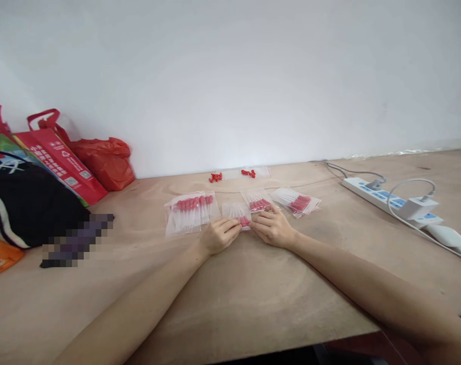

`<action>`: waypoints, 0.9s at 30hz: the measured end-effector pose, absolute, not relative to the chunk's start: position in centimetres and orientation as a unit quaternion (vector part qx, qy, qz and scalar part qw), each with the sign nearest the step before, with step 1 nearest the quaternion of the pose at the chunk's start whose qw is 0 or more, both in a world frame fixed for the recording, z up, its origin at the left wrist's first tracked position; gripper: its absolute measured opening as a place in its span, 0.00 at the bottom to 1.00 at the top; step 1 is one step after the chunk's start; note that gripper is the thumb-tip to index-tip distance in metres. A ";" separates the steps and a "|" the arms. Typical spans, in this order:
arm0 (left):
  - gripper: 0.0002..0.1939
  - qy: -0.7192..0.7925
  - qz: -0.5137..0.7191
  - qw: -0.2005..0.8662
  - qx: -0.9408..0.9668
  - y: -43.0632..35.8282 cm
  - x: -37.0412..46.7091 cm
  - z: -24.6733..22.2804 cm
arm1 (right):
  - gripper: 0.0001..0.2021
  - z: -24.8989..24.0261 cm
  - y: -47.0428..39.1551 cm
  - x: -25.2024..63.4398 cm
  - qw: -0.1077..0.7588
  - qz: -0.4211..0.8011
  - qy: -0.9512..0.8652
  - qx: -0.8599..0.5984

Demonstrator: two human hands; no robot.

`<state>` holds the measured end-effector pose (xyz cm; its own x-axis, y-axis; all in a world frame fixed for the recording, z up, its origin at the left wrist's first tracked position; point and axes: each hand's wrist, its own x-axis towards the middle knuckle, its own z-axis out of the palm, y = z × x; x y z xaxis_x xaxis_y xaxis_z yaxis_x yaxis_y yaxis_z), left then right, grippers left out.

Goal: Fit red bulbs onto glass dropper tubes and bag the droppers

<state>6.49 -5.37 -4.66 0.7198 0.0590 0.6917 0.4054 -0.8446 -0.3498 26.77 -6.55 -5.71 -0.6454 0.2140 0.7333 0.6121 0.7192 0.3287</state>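
Note:
A small clear bag [237, 210] with white sticks and pink-red ends lies between my hands. My left hand [220, 234] has its fingers closed on the bag's near left edge. On the near right edge, my right hand [273, 227] pinches the same bag. Several similar sticks in clear bags [192, 209] lie to the left. Just beyond my right hand is another filled bag [257, 199], and a further one [296, 202] rests to its right. Small red pieces [215, 177] and more red pieces [248, 173] lie farther back beside clear plastic.
A white power strip [390, 202] with plugs and cables crosses the right side of the wooden table [222, 304]. At the left stand a red printed bag [63, 162], a red plastic bag [104, 162] and a black bag [36, 203]. A wall rises behind.

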 end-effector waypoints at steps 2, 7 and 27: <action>0.04 -0.133 -0.352 0.246 -0.893 -5.3 6.5 -4.7 | 0.08 -5.8 -6.5 26.7 0.348 -0.283 -0.859 -0.246; 0.05 -0.134 -0.357 0.248 -0.891 -5.2 6.8 -4.8 | 0.07 -5.7 -6.5 26.5 0.352 -0.287 -0.854 -0.254; 0.07 -0.121 -0.346 0.329 -0.870 -5.7 7.1 -4.0 | 0.10 -5.6 -6.6 25.1 0.343 -0.291 -0.850 -0.275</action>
<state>7.12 -5.72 -4.02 0.7317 -0.0180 0.6814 0.4376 -0.7541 -0.4898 25.11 -6.64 -5.59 -0.6137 0.2680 0.7427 0.6674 0.6787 0.3065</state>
